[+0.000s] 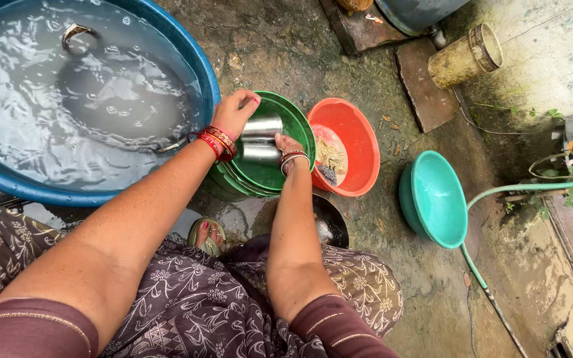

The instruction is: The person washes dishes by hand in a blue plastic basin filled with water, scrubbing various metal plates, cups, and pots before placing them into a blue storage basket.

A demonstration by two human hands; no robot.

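My left hand [235, 111] grips the top of a shiny steel tumbler [262, 127] held over a green basin [300, 126]. My right hand [289, 147] reaches into the same basin and holds a second steel tumbler [258, 152] just below the first. Both wrists wear red and gold bangles. The green basin sits stacked on other green vessels on the wet stone ground.
A large blue tub [203, 63] full of water with a submerged steel vessel stands at the left. An orange basin [359, 142] with scrubbing scraps sits right of the green one. A teal basin [436, 199], green hose [532, 187], dark pan [329, 222] and bamboo cylinder [465, 56] lie around.
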